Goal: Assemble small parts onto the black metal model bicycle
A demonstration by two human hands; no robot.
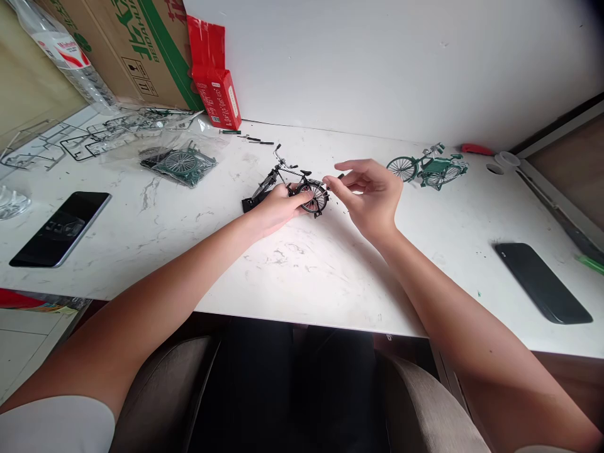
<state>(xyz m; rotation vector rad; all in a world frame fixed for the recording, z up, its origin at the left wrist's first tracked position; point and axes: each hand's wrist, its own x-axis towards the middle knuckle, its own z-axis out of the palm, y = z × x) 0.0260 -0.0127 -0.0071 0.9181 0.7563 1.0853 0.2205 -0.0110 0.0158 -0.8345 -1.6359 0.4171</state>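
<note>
A person seated in a grey-brown chair (pixel 172 384) works with both hands at a white worktop (pixel 292 270) streaked with grey marks, set against a plain pale wall (pixel 377 69). At the centre of the frame is a black model bicycle (pixel 291 171), its rear wheel gripped by the fingers of the left hand (pixel 278 206). The right hand (pixel 375 196) is raised just beside that wheel, fingers bent and thumb drawn toward the index finger; whether they pinch a small part cannot be told.

A cardboard box (pixel 106 44) in the upper left bears large green Chinese characters, the letters "BEIDAHUA" and printed handling symbols. Against it stands a red packet (pixel 216 94) with white lettering too small to read. A clear plastic bottle (pixel 97 85) wears a red-and-white label whose wording is not legible.

Across the left of the worktop lie loose part frames (pixel 42 141), a clear bag of green parts (pixel 182 165) and a dark-screened phone (pixel 61 228). Small black strips (pixel 259 139) lie near the wall. At upper right, a green model bicycle (pixel 434 167) lies near a red object (pixel 476 149) and a white ring (pixel 507 159); a dark, phone-shaped slab (pixel 542 282) rests at right.
</note>
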